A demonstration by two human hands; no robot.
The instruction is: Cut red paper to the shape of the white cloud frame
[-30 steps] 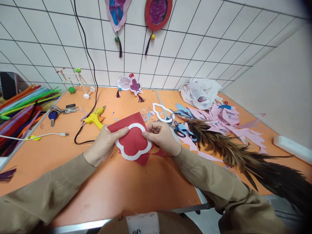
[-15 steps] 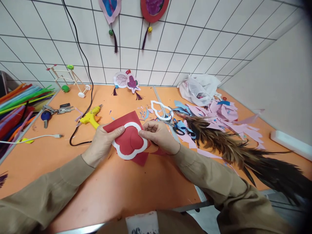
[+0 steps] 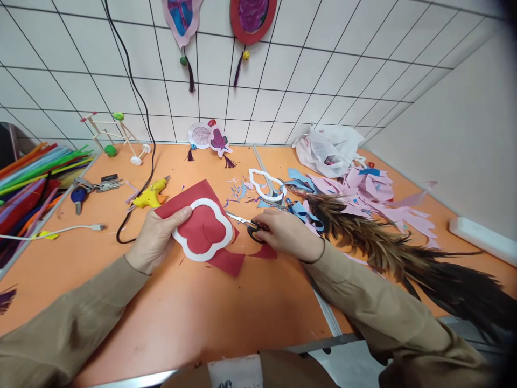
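Note:
My left hand (image 3: pixel 155 237) pinches a red paper sheet (image 3: pixel 194 207) together with a white cloud-shaped paper frame (image 3: pixel 204 253) lying on it, thumb on the frame's left edge. My right hand (image 3: pixel 283 231) rests on the orange table (image 3: pixel 194 318) just right of the red sheet, fingers curled around the black handles of small scissors (image 3: pixel 244 222). The blades point left toward the red sheet. A loose red scrap (image 3: pixel 226 262) lies under the sheet's lower edge.
A second white frame (image 3: pixel 266 185) lies behind the scissors. Brown feathers (image 3: pixel 375 237) and pink paper scraps (image 3: pixel 363 188) fill the right side. A yellow glue gun (image 3: pixel 150 195), keys (image 3: pixel 91 186), a cable and coloured pipe cleaners (image 3: pixel 28 178) are on the left.
My right hand let go of the white frame, moved right and took hold of the scissors. My left hand shifted the red sheet and frame slightly left.

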